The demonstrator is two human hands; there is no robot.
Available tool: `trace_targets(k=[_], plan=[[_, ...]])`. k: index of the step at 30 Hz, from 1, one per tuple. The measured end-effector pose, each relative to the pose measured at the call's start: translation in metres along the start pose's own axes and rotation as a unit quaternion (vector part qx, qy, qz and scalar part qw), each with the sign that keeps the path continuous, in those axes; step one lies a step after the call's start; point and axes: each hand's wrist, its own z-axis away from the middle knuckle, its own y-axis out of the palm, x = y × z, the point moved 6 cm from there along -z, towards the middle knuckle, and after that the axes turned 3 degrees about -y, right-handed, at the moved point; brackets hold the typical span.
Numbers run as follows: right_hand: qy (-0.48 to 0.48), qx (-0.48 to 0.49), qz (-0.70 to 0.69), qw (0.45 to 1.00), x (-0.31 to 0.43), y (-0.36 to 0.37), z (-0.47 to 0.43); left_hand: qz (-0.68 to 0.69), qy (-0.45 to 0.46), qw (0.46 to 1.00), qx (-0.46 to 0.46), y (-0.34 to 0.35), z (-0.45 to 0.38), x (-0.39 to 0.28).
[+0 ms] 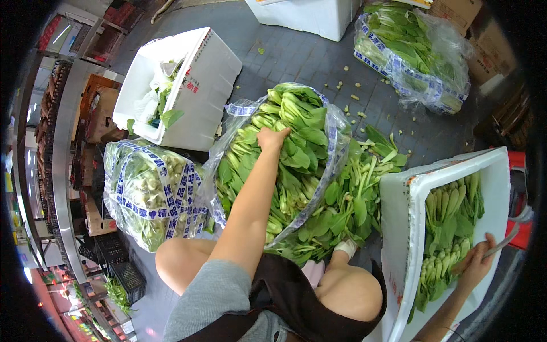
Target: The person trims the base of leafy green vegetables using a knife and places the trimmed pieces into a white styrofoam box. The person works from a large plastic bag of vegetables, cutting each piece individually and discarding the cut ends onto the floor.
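My left hand [272, 139] reaches onto the bok choy [299, 124] heaped in a large clear plastic bag with blue print, in the middle of the view. Its fingertips are hidden among the stalks, so a grip cannot be made out. At the lower right, my right hand [476, 260] is closed around what looks like a knife [504, 243], over a white foam box [395, 222]. Rows of bok choy [448, 222] lie inside that box. Loose leaves and stalks [342, 213] are heaped on the floor between bag and box.
A tied bag of greens [149, 192] stands at the left, below an open foam box [205, 89] tilted on its side. Another bag of greens [410, 55] lies at the upper right, near cardboard boxes [491, 51]. Metal shelving [70, 171] runs along the left. Scraps dot the tiled floor.
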Motion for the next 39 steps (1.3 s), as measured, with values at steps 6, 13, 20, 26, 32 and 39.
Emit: trace_targets(k=[6, 13, 20, 26, 32, 39], plan=[[0.16, 0.179, -0.159, 0.958, 0.054, 0.118, 0.087, 0.376, 0.066, 0.922, 0.069, -0.014, 0.008, 0.044], [0.164, 0.36, -0.24, 0.887, 0.062, 0.277, 0.114, 0.54, 0.197, 0.796, 0.192, -0.063, 0.082, 0.048], [-0.162, 0.391, -0.118, 0.898, 0.09, 0.39, 0.101, 0.505, 0.235, 0.764, 0.325, -0.056, 0.134, 0.015], [0.141, 0.447, -0.221, 0.855, 0.066, 0.371, 0.111, 0.464, 0.226, 0.785, 0.343, -0.035, 0.157, 0.006], [0.207, 0.356, -0.287, 0.865, 0.047, 0.333, 0.113, 0.431, 0.266, 0.738, 0.446, -0.01, 0.195, -0.011], [0.257, 0.293, -0.266, 0.882, 0.014, 0.302, 0.108, 0.428, 0.272, 0.823, 0.254, -0.018, 0.191, -0.006]])
